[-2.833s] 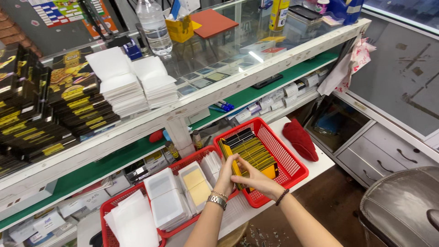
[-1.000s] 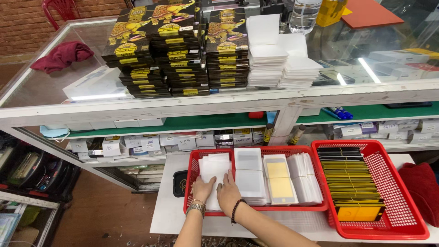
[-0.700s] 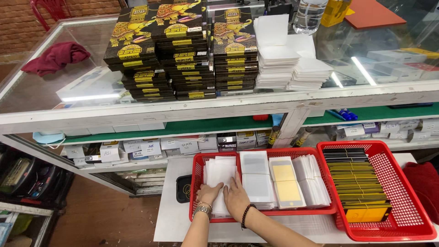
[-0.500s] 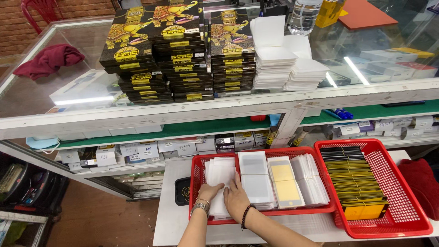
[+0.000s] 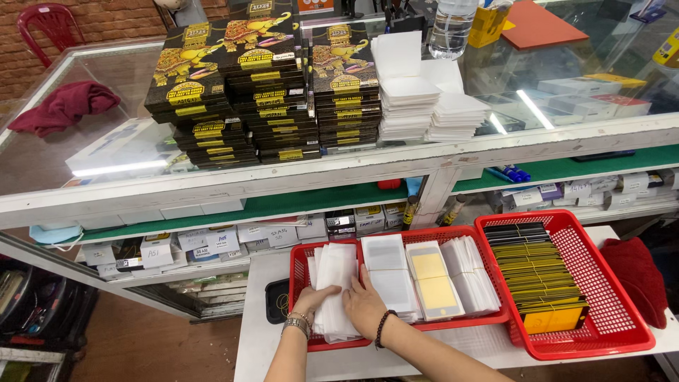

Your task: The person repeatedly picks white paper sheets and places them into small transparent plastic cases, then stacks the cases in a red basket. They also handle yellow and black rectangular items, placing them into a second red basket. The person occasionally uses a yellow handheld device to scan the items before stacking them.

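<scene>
Our left hand (image 5: 312, 298) and right hand (image 5: 366, 308) both grasp the stack of white sleeves (image 5: 335, 286), fingers laid over it. The stack lies at the left end of the red basket (image 5: 396, 237). Beside it stands a second red basket (image 5: 622, 311) with black-and-yellow packs (image 5: 536, 272).

The person is wearing no sleeves over either forearm, the left hand (image 5: 313, 298) is carrying a metal-link wristwatch with a thin beaded bracelet just above it at the wrist, and the right hand (image 5: 364, 310) is wearing a dark beaded bracelet around its wrist.
</scene>
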